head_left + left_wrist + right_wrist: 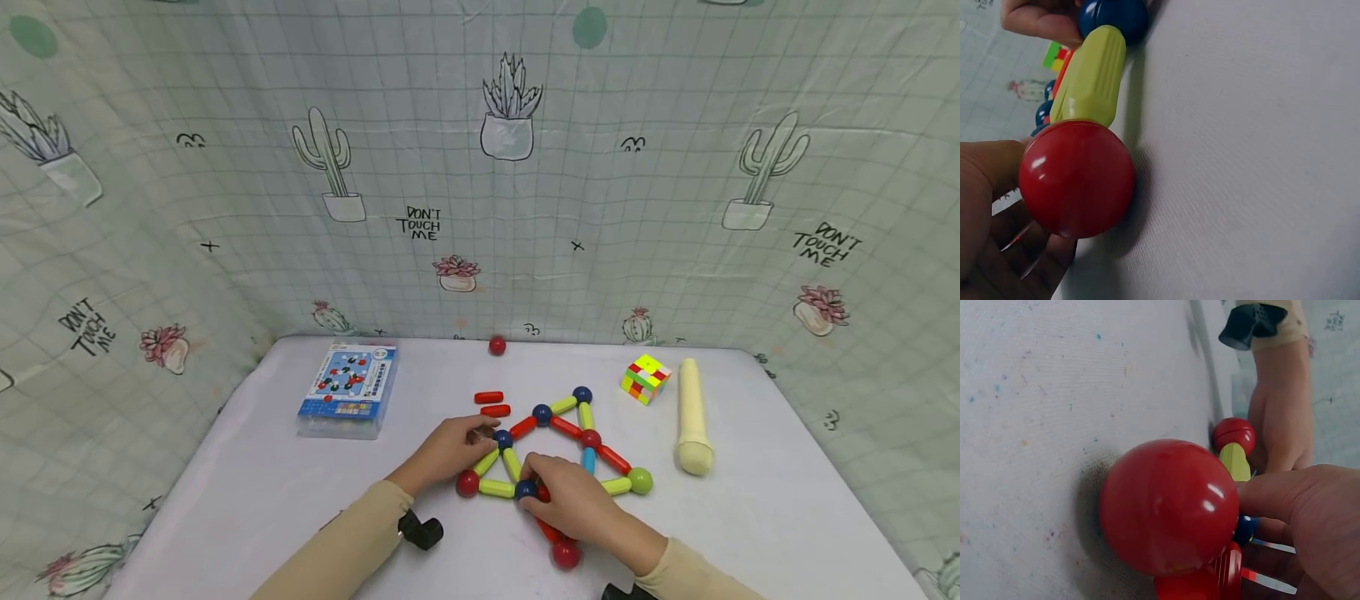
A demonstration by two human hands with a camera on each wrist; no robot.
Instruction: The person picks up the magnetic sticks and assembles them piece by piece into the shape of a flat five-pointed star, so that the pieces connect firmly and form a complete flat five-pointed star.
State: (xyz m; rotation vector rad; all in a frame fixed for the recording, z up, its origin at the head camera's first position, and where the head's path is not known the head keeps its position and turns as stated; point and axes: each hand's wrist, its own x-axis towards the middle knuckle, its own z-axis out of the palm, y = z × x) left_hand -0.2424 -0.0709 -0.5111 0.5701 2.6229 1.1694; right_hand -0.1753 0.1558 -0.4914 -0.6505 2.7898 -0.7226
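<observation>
Lower centre: left hand pinches the frame at a blue ball; right hand curls round another blue ball; a hard tug might pop the magnetic joints apart.
</observation>
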